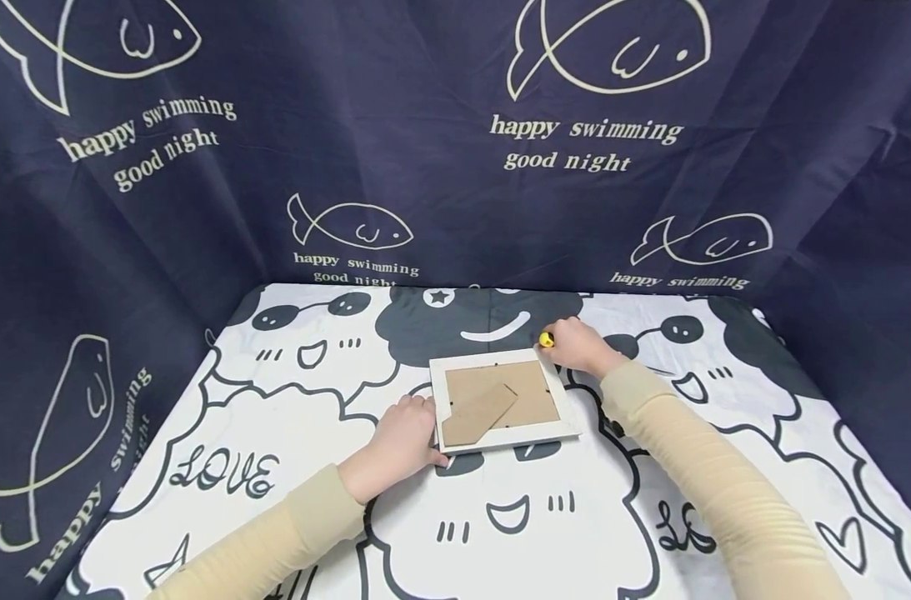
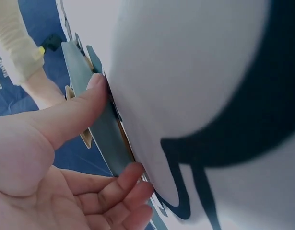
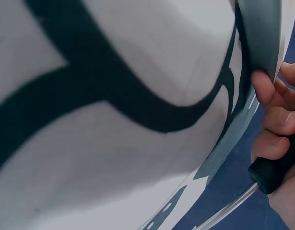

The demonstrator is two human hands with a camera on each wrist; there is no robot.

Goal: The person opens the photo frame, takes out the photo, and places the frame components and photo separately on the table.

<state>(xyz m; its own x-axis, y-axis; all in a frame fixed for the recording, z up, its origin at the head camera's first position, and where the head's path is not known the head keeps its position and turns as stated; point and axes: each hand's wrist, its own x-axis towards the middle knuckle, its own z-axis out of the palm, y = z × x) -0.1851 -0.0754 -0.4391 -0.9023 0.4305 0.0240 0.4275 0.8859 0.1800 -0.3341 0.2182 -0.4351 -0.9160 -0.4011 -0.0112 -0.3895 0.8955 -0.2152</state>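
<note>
A white picture frame (image 1: 511,437) lies back side up on the patterned cloth, slightly turned. Its brown backing board (image 1: 533,408) carries a folded easel stand (image 1: 473,414) and several small dark metal tabs along the edges. At the frame's near left corner, my left hand (image 1: 398,437) grips it, thumb (image 2: 97,91) on one side edge and fingertips (image 2: 133,179) on the other. My right hand (image 1: 575,343) is at the far right corner, fingers curled round a screwdriver (image 1: 547,339) with a black and yellow handle. A fingertip (image 3: 262,81) touches the frame's edge; the metal shaft (image 3: 229,206) points away from the frame.
White cloth (image 1: 275,417) with black cartoon drawings covers the table. Dark blue curtains (image 1: 455,150) printed with fish and lettering hang close behind it and on both sides.
</note>
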